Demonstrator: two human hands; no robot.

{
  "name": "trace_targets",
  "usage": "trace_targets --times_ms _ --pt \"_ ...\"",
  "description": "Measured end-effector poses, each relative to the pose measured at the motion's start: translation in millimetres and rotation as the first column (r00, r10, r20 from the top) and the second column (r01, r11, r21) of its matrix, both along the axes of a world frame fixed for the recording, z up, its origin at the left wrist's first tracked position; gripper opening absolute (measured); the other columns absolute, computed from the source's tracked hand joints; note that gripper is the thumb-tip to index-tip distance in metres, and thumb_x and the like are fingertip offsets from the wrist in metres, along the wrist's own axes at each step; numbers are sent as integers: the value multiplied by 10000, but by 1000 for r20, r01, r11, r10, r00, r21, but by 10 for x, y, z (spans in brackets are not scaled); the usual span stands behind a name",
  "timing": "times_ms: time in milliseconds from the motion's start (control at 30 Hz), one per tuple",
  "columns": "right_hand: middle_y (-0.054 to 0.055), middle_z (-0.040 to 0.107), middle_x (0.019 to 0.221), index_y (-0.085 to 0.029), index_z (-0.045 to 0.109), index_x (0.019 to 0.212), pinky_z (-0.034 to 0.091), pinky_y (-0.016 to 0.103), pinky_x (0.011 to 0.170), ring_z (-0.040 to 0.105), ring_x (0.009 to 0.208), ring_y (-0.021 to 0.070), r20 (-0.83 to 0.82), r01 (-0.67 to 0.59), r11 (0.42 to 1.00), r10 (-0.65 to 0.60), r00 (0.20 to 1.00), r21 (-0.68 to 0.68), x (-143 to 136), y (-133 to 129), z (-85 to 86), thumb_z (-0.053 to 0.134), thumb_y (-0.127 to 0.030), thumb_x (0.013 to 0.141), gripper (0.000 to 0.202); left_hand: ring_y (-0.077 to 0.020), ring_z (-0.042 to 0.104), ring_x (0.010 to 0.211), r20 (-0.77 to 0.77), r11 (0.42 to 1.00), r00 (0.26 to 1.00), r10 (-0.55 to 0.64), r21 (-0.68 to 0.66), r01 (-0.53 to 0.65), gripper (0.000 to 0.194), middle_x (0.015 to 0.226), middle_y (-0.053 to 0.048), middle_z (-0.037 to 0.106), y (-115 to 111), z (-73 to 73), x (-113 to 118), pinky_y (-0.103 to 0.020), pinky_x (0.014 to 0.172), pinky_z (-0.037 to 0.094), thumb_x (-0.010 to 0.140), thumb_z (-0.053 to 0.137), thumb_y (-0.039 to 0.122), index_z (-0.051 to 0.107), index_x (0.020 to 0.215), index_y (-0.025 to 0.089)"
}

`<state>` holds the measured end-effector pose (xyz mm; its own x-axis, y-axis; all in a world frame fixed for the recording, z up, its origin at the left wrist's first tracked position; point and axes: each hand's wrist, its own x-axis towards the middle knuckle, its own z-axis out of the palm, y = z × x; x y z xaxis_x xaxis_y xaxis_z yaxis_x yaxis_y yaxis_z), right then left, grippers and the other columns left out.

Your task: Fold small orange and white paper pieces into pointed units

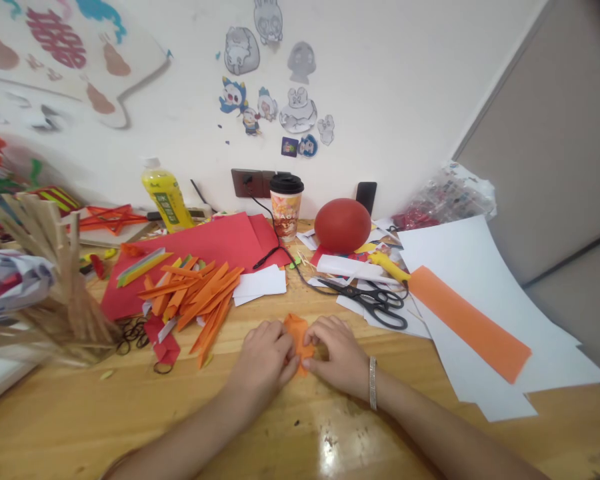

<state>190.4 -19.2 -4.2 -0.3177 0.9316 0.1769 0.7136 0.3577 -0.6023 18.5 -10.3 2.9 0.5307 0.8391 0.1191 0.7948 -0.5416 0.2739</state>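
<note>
The orange paper (296,327) lies on the surface (290,427) between the two hands, and it looks only partly folded, its top edge bent and uneven. To the left, a heap of folded orange strips (200,293) seems to be finished work; to the right, a flat orange sheet (473,323) on white paper (460,253) appears untouched. The left hand (270,350) is curled, its thumb and forefinger drawn close together at the paper's left edge. The right hand (337,357) is half closed, thumb and fingertips touching the right edge; whether it grips firmly, I cannot tell.
</note>
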Motion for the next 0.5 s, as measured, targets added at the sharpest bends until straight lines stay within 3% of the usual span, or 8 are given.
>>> trace_targets --times_ms 200,333,433,500 --pt "-28 540 752 -200 556 755 306 275 707 475 780 159 15 7 1000 -7 1000 18 -15 19 -20 619 -113 738 109 -218 490 784 -22 999 1000 -14 36 15 129 801 -56 537 -6 8 5 -337 685 380 812 523 219 567 697 179" --pt "-13 559 751 -191 538 740 323 282 707 484 768 160 -15 26 999 -26 1000 47 -3 41 -32 511 -46 789 156 -215 489 765 -8 999 1000 -25 48 25 112 796 -55 536 -11 5 1 -342 679 386 799 524 204 559 696 179" --pt "-8 560 782 -189 539 821 343 287 714 493 775 165 -69 20 999 -17 997 44 15 41 -25 579 -92 769 117 -213 496 763 25 998 1000 -12 57 11 104 795 -53 538 -27 -14 1 -339 677 396 791 532 198 555 690 181" --pt "-16 547 775 -190 542 849 345 290 714 492 774 170 -56 19 999 -17 998 33 24 37 -18 675 -140 708 200 -215 504 769 43 998 999 -6 57 4 112 792 -52 542 -30 -24 -9 -340 678 405 793 536 200 552 684 181"
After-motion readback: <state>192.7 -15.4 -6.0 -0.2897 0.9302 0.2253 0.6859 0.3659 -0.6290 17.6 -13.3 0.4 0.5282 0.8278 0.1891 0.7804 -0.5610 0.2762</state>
